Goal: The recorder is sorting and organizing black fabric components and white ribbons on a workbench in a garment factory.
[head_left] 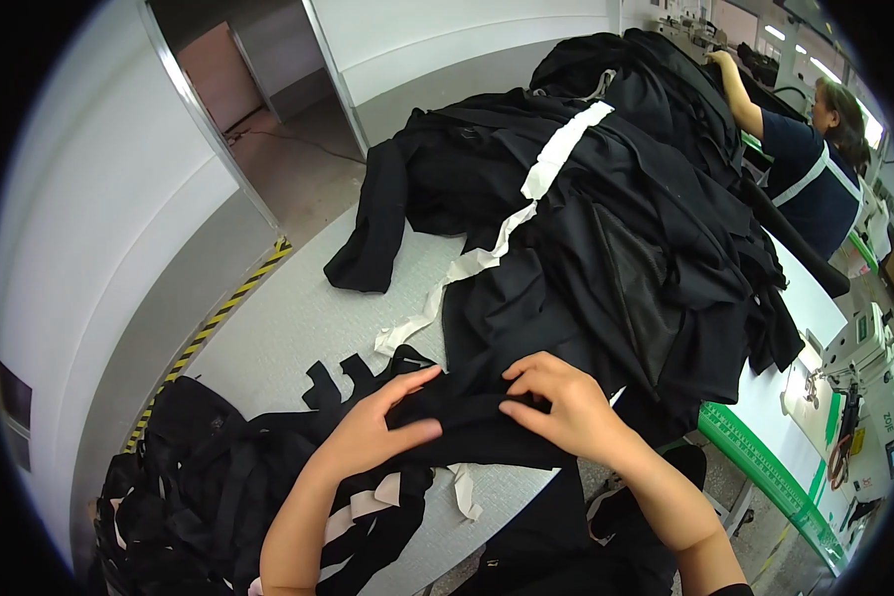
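Note:
My left hand (377, 427) and my right hand (561, 402) both pinch a black fabric piece (467, 422) at the near edge of a grey table (288, 328). The thumbs and fingers of each hand press into its folded edge. Behind it rises a big pile of black garments (606, 209). A long white fabric strip (526, 199) runs down across the pile onto the table. Left of my arm lies a heap of black straps and small cut pieces (199, 477), with a few white strips (368, 502) mixed in.
A co-worker in a dark top with a light apron (810, 179) stands at the far right, a hand on the pile's far end. A sewing machine (859, 368) and a green-edged table (755, 447) are at right. Yellow-black floor tape (214, 323) runs along the left.

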Demonstrator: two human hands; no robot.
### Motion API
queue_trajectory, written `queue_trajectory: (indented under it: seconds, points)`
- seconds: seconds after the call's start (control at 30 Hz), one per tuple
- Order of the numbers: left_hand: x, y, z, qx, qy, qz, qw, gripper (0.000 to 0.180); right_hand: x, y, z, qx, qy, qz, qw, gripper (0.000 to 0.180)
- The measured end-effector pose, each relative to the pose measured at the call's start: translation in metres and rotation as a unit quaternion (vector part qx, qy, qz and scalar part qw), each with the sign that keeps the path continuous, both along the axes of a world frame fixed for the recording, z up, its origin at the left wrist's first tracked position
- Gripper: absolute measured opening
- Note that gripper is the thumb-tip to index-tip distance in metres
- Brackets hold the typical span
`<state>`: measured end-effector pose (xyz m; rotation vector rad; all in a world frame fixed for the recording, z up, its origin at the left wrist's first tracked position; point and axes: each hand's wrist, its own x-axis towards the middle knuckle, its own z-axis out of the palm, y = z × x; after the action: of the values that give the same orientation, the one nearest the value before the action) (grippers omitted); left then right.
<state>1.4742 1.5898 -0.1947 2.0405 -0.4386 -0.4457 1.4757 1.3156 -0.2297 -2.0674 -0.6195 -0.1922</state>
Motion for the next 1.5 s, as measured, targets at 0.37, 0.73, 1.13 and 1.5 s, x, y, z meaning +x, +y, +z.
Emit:
queue_trajectory:
  seconds: [0.37,0.73,1.13,1.5]
  points:
    - [0.005,0.016,-0.005,-0.048,0.116,0.034,0.991,0.043,0.003,0.009,0.011,-0.058,-0.115,-0.187,0.974,0.027]
    - [0.003,0.026,-0.016,0.01,0.026,0.013,1.0,0.041,-0.013,0.033,-0.001,-0.214,-0.177,0.073,0.958,0.035]
    - [-0.022,-0.005,0.024,0.2,0.008,0.035,0.979,0.087,0.051,0.04,0.036,-0.087,0.048,0.084,0.992,0.024]
    - [-0.005,0.014,-0.003,0.015,0.132,0.103,0.986,0.046,0.088,0.038,0.046,-0.204,-0.23,-0.039,0.951,0.034]
